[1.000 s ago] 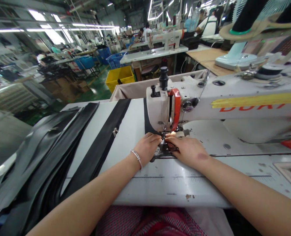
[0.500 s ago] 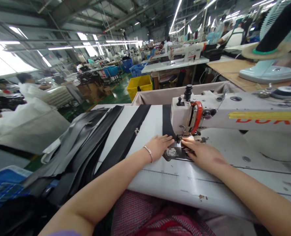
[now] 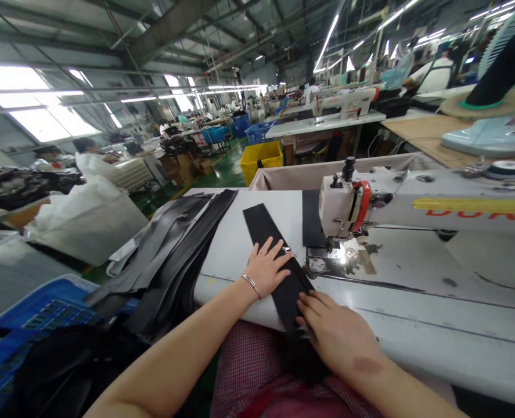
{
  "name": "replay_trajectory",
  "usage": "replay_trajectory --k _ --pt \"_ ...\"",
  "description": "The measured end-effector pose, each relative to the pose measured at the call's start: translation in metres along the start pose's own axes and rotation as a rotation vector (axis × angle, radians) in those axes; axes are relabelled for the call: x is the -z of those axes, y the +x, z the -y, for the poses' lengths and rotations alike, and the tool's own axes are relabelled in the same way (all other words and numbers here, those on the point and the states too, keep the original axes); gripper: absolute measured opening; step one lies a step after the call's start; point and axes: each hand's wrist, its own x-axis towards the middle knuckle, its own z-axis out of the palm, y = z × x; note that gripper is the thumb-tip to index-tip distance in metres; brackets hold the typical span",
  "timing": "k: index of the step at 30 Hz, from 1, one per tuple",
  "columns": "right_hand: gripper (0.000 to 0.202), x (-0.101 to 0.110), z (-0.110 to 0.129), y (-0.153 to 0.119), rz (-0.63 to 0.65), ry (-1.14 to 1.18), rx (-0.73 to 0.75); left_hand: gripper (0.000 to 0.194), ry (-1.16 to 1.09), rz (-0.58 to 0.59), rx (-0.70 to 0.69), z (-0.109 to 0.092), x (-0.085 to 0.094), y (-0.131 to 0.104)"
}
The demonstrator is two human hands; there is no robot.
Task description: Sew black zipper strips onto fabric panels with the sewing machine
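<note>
A long black strip of leather-like material [image 3: 257,223] lies slantwise across the table, its lower end hanging over the front edge toward my lap. Flat on its middle rests my left hand [image 3: 268,271], fingers spread, beside a small silver metal piece [image 3: 287,249]. My right hand [image 3: 333,325] is closed over the strip's right edge near the table front; its thumb is hidden. Behind my hands stands the sewing machine [image 3: 342,203], its needle area apart from both. Another black piece [image 3: 313,217] lies just left of the machine head, reaching its foot.
A pile of black strips [image 3: 174,238] drapes over the table's left side. Below it sits a blue plastic basket [image 3: 43,325]. Beyond the table are a fabric-lined bin [image 3: 292,179] and a yellow crate [image 3: 261,161]. Other people work at tables farther back.
Both hands have left the needle area and moved toward me. The strip with the metal piece has shifted right and turned, and both hands are now on it.
</note>
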Motion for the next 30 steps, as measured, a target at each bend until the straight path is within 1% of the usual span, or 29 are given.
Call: replay_trajectory --k 2,4,6,7,8,9,10,11,13,14,16,17,18,19,20,22,24,25,26,28,29,30 --pt "0.031 0.008 -0.032 -0.01 0.014 -0.139 -0.087 0.056 -0.016 -0.027 -0.024 -0.009 0.001 -0.009" --pt "0.029 0.015 -0.069 -0.017 0.032 -0.264 -0.196 0.059 -0.069 -0.016 -0.119 -0.023 0.005 -0.022" --pt "0.031 0.015 -0.099 -0.017 0.041 -0.328 -0.294 0.052 -0.165 0.037 -0.298 -0.033 0.009 -0.031" --pt "0.034 0.012 -0.109 -0.016 0.024 -0.348 -0.329 0.046 -0.192 0.069 -0.353 -0.034 0.011 -0.033" --pt "0.038 0.007 -0.114 -0.014 0.0 -0.364 -0.348 0.041 -0.185 0.099 -0.35 -0.028 0.013 -0.034" --pt "0.045 0.001 -0.115 -0.014 -0.032 -0.378 -0.352 0.037 -0.149 0.119 -0.289 -0.017 0.016 -0.035" --pt "0.053 -0.005 -0.113 -0.015 -0.066 -0.388 -0.341 0.035 -0.092 0.128 -0.181 0.0 0.02 -0.035" --pt "0.062 -0.012 -0.109 -0.019 -0.095 -0.388 -0.321 0.035 -0.016 0.13 -0.035 0.023 0.025 -0.036" --pt "0.075 -0.022 -0.097 -0.035 -0.137 -0.347 -0.266 0.035 0.082 0.11 0.204 0.077 0.038 -0.042" --pt "0.078 -0.025 -0.091 -0.046 -0.149 -0.31 -0.233 0.033 0.129 0.105 0.318 0.105 0.045 -0.047" --pt "0.073 -0.029 -0.083 -0.07 -0.147 -0.228 -0.151 0.027 0.199 0.136 0.496 0.153 0.056 -0.059" --pt "0.068 -0.03 -0.081 -0.081 -0.143 -0.193 -0.108 0.026 0.223 0.165 0.554 0.17 0.06 -0.064" --pt "0.064 -0.03 -0.078 -0.09 -0.148 -0.164 -0.071 0.025 0.24 0.195 0.595 0.183 0.062 -0.068" --pt "0.062 -0.029 -0.077 -0.097 -0.156 -0.143 -0.043 0.025 0.253 0.221 0.62 0.192 0.063 -0.071" --pt "0.061 -0.027 -0.075 -0.101 -0.167 -0.129 -0.027 0.025 0.262 0.244 0.633 0.196 0.064 -0.072" --pt "0.065 -0.02 -0.073 -0.103 -0.189 -0.128 -0.041 0.025 0.269 0.274 0.632 0.194 0.063 -0.07" --pt "0.07 -0.012 -0.073 -0.099 -0.181 -0.139 -0.075 0.026 0.256 0.295 0.597 0.179 0.064 -0.066" --pt "0.068 -0.007 -0.076 -0.095 -0.173 -0.128 -0.093 0.025 0.237 0.308 0.561 0.168 0.065 -0.065" --pt "0.061 -0.003 -0.08 -0.091 -0.155 -0.102 -0.109 0.025 0.206 0.326 0.507 0.156 0.065 -0.064" --pt "0.042 0.002 -0.091 -0.082 -0.115 -0.032 -0.147 0.025 0.113 0.377 0.358 0.127 0.065 -0.068" --pt "0.039 0.003 -0.098 -0.078 -0.11 -0.018 -0.178 0.027 0.058 0.4 0.278 0.113 0.063 -0.072" --pt "0.041 0.003 -0.105 -0.073 -0.122 -0.03 -0.22 0.034 0.008 0.411 0.197 0.099 0.06 -0.077"
